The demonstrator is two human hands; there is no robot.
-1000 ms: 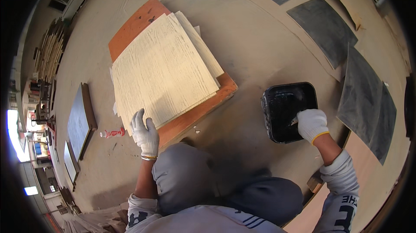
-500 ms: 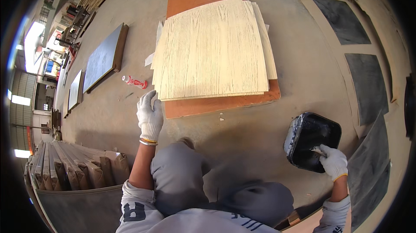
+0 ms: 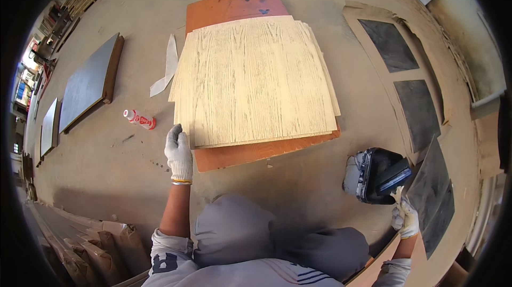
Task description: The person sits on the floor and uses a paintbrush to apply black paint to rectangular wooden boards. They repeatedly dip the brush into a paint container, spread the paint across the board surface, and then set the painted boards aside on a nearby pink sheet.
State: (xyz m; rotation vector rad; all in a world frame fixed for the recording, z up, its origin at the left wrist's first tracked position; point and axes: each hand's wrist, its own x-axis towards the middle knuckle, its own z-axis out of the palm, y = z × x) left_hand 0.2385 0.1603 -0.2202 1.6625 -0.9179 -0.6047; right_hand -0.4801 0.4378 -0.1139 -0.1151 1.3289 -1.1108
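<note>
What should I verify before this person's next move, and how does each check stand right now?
1. Right hand has a grip on the wide tool: ok.
2. Wide tool is over the opening of the black tub: ok.
3. Enough liquid in the tub: cannot tell; the inside is too dark.
4. Left hand is touching the pale boards: cannot tell; it is at their near left corner.
5. Pale boards are lined up evenly: not ok; edges stick out on the right.
6. Bottle is clear of the boards: ok.
</note>
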